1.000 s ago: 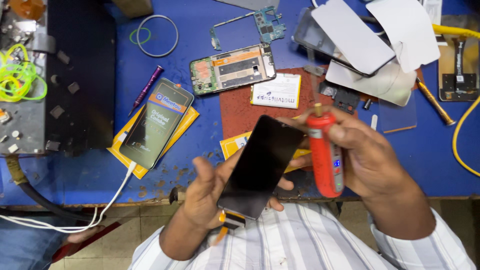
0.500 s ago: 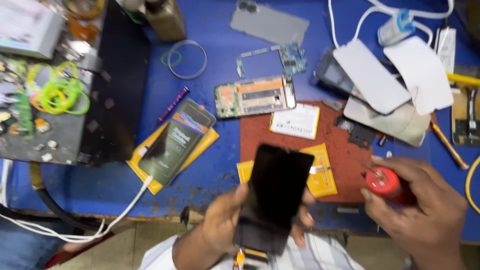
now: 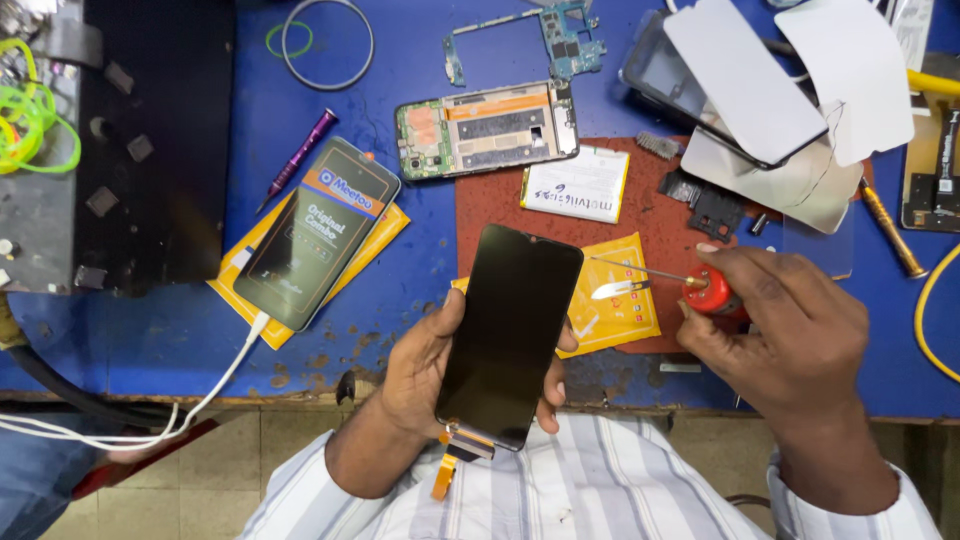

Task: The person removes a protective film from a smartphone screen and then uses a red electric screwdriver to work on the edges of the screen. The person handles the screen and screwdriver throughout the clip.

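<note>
My left hand [image 3: 430, 365] has its fingers clamped on the black phone screen [image 3: 508, 333], held just over the blue surface [image 3: 330, 330]. Right of the screen, my right hand [image 3: 790, 335] grips a red glue bottle [image 3: 712, 293], nozzle pointing towards it.

We look straight down on a blue bench [image 3: 300, 330], its paint worn and chipped to rusty spots near the front edge. A dark red mat [image 3: 500, 200] covers part of its middle. Below the edge we see a floor [image 3: 270, 450] of beige tiles with dark joints. The light is even and bright.
</note>
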